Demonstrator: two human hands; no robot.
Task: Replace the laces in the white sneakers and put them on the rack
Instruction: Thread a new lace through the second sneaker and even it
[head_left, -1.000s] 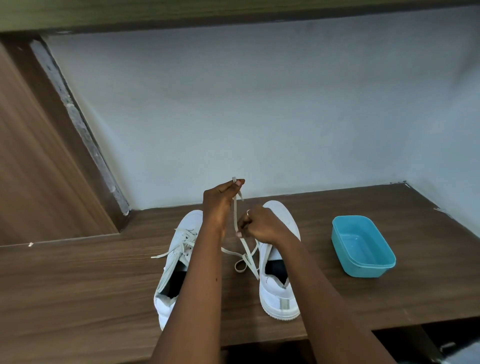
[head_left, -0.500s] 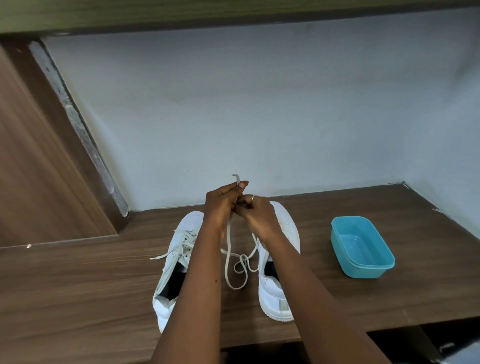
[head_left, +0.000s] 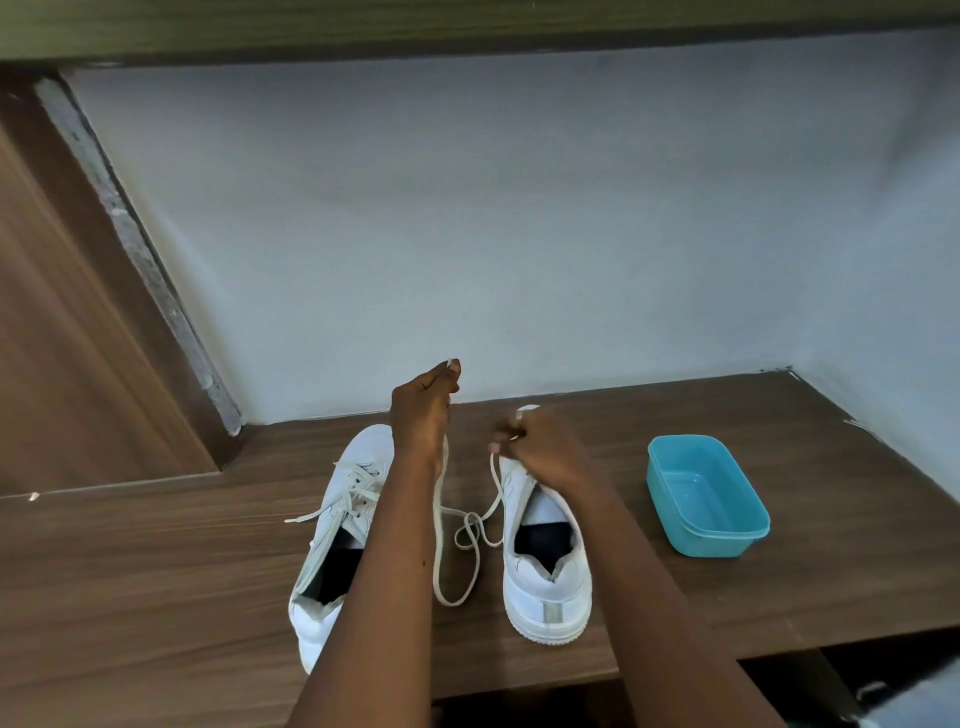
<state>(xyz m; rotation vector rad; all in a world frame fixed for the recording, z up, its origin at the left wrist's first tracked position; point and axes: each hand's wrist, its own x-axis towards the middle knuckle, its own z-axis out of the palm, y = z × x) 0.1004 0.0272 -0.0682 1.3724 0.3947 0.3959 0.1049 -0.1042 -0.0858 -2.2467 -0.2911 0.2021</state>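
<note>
Pinching one tip of the loose flat white shoelace (head_left: 435, 545) between thumb and forefinger, the left hand (head_left: 422, 415) is raised above the toe of the laced white low-top sneaker (head_left: 358, 467) in the head view. The right hand (head_left: 548, 449) has its fingers curled and pinches another part of the same lace just above the toe area of the second white low-top sneaker (head_left: 545, 587). Between the hands the lace hangs slack and crosses itself in a small loop. Its lowest bend lies on the brown wood-grain shelf (head_left: 156, 582) in the gap between the sneakers. Both sneakers rest on the shelf side by side, heels toward the camera and toes toward the pale painted wall (head_left: 493, 234). One end of the laced sneaker's own lace trails on the shelf to its left. A teal rectangular plastic tub (head_left: 711, 545) sits on the shelf to the right of the second sneaker, apart from it.
</note>
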